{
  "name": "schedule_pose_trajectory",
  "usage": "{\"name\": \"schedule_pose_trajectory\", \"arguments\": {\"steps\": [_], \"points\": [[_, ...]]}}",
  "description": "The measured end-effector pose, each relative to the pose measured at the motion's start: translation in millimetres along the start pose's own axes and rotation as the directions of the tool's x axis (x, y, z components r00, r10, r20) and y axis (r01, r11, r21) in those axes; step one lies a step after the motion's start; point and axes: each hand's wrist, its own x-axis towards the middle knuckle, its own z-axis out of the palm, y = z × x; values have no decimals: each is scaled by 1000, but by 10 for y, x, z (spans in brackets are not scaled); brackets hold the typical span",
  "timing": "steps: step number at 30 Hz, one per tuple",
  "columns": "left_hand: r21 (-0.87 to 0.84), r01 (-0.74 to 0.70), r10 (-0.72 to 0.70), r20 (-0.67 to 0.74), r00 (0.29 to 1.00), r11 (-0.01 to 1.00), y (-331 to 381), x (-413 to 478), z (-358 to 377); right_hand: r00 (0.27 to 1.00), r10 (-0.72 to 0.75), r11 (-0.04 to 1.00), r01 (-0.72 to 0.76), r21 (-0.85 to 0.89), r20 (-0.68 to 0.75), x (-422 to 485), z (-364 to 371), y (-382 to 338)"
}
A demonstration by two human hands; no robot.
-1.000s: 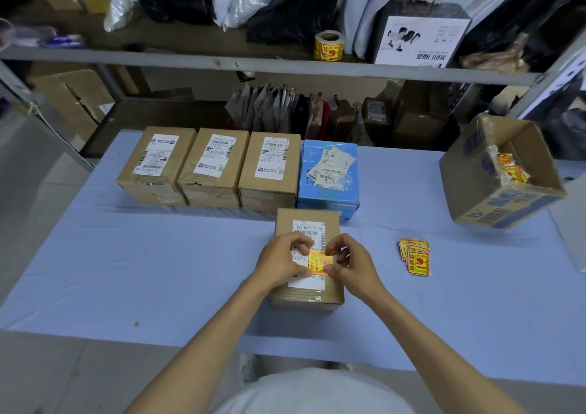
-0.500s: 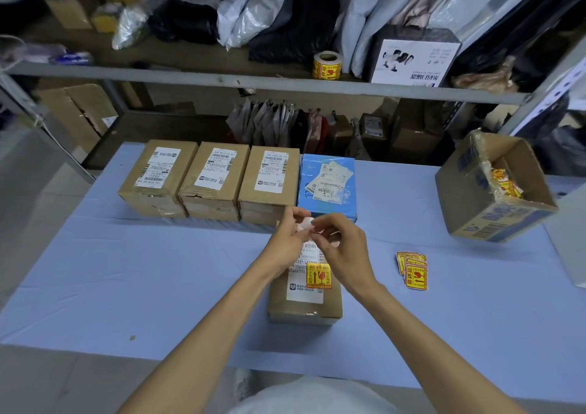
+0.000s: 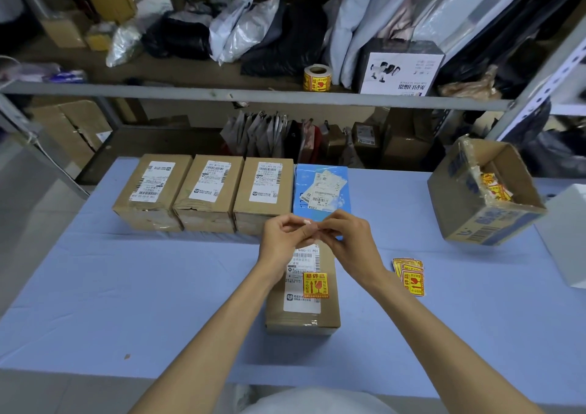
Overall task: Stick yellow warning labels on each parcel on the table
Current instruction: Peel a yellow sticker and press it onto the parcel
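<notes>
Here, yellow 易碎品 label (image 3: 315, 285) on parcel (image 3: 302, 318); hands (image 3: 282, 239) (image 3: 347, 239) pinching white scrap (image 3: 306, 222)

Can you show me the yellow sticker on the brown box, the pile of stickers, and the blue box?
yellow sticker (image 3: 315, 285), head view, middle of its printed face.
pile of stickers (image 3: 412, 282), head view, face of the top sticker.
blue box (image 3: 303, 179), head view, bare blue top near its left edge.
</notes>
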Motion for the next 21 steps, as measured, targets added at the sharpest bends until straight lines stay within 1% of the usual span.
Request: {"name": "schedule_pose_trajectory", "arguments": {"steps": [4,5,7,9,10,12,14,16,17,21], "points": [[170,-89,91,-5,996,981,13,5,54,998,7,1000,-8,-13,-64,9,-14,36],[183,-101,102,5,995,978,19,9,56,998,16,1000,-17,-21,-64,18,-26,50],[136,-90,85,43,995,987,37,10,49,999,17,999,-18,-35,-36,30,-62,64],[70,-37,32,60,998,997,58,17,34,1000,28,1000,-28,-12,-4,30,-112,47],[36,0,-2,56,998,999,68,18,29,999,49,998,-49,31,8,26,-139,30],[1,65,-65,61,996,998,81,16,26,993,114,978,-117,173,30,20,-193,-4],[40,106,-110,108,988,994,93,11,40,986,161,949,-166,269,41,27,-232,-9],[86,124,-136,154,979,989,101,6,70,987,161,950,-160,268,20,53,-229,-13],[80,119,-131,160,978,990,110,8,85,986,169,949,-162,272,-1,72,-216,-12],[-64,48,-36,174,984,997,170,11,131,959,245,935,-196,296,-141,159,-210,27]]}}
